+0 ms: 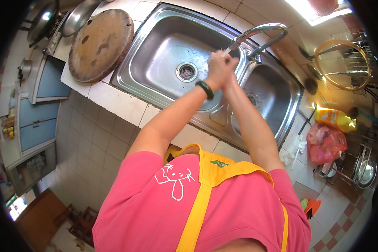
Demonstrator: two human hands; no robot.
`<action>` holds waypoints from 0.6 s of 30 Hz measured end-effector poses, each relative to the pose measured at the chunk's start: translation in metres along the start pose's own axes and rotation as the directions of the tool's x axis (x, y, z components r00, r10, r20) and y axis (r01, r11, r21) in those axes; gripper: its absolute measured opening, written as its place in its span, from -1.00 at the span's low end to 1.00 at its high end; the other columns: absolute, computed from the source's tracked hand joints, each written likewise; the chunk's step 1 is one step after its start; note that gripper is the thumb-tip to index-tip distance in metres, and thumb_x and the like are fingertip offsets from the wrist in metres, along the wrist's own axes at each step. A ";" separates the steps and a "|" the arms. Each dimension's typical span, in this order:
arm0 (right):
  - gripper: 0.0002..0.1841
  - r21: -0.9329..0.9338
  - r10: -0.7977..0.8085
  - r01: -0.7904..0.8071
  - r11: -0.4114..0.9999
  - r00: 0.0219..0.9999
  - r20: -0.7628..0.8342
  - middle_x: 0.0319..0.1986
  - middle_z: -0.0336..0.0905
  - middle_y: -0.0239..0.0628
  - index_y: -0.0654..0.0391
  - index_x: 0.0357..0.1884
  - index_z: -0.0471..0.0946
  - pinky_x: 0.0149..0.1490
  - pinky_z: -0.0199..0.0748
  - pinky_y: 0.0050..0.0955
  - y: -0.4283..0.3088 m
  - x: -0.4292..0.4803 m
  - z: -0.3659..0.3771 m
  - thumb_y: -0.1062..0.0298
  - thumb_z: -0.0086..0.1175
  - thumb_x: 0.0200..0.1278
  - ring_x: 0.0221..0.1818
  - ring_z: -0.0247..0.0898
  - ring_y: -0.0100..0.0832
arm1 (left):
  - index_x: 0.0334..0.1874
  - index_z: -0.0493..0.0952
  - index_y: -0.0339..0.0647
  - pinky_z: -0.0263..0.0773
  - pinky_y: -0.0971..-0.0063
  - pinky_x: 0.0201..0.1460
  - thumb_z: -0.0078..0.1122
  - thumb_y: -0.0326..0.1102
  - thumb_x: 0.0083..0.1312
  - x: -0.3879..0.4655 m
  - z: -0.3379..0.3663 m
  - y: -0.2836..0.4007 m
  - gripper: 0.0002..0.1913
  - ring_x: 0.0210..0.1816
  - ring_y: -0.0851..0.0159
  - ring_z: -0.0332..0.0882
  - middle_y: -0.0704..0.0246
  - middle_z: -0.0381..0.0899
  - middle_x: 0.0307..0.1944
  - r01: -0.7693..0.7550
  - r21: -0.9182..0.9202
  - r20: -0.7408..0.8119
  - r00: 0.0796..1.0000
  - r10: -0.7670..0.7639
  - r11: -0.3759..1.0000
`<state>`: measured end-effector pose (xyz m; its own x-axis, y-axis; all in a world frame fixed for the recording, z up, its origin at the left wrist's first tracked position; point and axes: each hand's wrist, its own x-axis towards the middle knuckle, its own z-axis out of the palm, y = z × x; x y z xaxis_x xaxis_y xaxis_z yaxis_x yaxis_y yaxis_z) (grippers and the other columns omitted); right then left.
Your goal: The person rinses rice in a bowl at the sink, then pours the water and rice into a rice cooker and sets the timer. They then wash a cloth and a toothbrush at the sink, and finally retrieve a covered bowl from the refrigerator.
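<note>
Both of my hands are together over the large basin of a stainless steel double sink (163, 28), beneath a curved chrome faucet (264, 26). A stream of water (226, 52) runs from the spout onto them. My left hand (217, 70), with a dark green bangle (204, 89) at its wrist, overlaps my right hand (230, 76). The fingers are blurred and partly hidden by each other, and no object shows between them. Below and left of the hands is the basin's drain strainer (186, 72), with small scraps in it.
A round wooden chopping board (102, 44) lies on the tiled counter left of the sink. At right are a yellow detergent bottle (334, 119), a red plastic bag (326, 143) and a metal dish rack (360, 170). A round yellowish hoop (317, 64) stands near the back wall.
</note>
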<state>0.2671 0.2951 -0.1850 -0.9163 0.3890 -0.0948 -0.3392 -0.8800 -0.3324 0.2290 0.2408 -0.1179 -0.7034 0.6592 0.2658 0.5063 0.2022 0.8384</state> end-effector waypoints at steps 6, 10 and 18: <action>-0.80 -0.308 -0.044 -0.090 0.947 0.914 -0.403 -0.27 0.54 -0.32 0.08 -0.13 0.44 -0.07 0.48 -0.36 -0.012 0.003 0.024 0.25 -0.12 0.34 -0.22 0.51 -0.35 | 0.09 0.38 -0.21 0.43 0.52 -0.18 0.01 -0.31 0.32 0.021 0.000 -0.076 -0.68 -0.27 0.41 0.48 0.34 0.51 -0.23 0.364 -0.875 0.196 0.868 -0.456 0.319; -0.71 -0.407 -0.028 -0.146 0.902 0.920 -0.391 -0.26 0.51 -0.35 0.07 -0.13 0.45 -0.15 0.42 -0.40 -0.023 0.003 0.024 0.09 -0.06 0.26 -0.25 0.45 -0.37 | 0.12 0.49 -0.03 0.25 0.38 0.19 0.09 -0.34 0.12 -0.008 -0.006 -0.021 -0.56 0.10 0.18 0.33 0.20 0.41 0.08 0.216 -0.663 0.172 0.976 -0.135 0.717; -0.69 -0.059 0.107 -0.149 0.987 0.887 -0.449 -0.22 0.54 -0.33 0.09 -0.10 0.46 -0.08 0.46 -0.36 0.010 -0.003 0.009 0.09 -0.15 0.38 -0.20 0.48 -0.32 | -0.44 0.57 -0.21 0.36 0.50 -0.35 0.20 -0.17 0.21 0.038 -0.002 -0.031 -0.77 -0.37 0.30 0.48 0.27 0.57 -0.37 0.343 -0.421 0.090 0.937 -0.338 0.840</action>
<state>0.2648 0.2827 -0.1798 -0.7538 0.3731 -0.5409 -0.1857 -0.9106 -0.3693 0.1849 0.2579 -0.1329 -0.7853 0.6143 -0.0773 -0.0266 0.0913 0.9955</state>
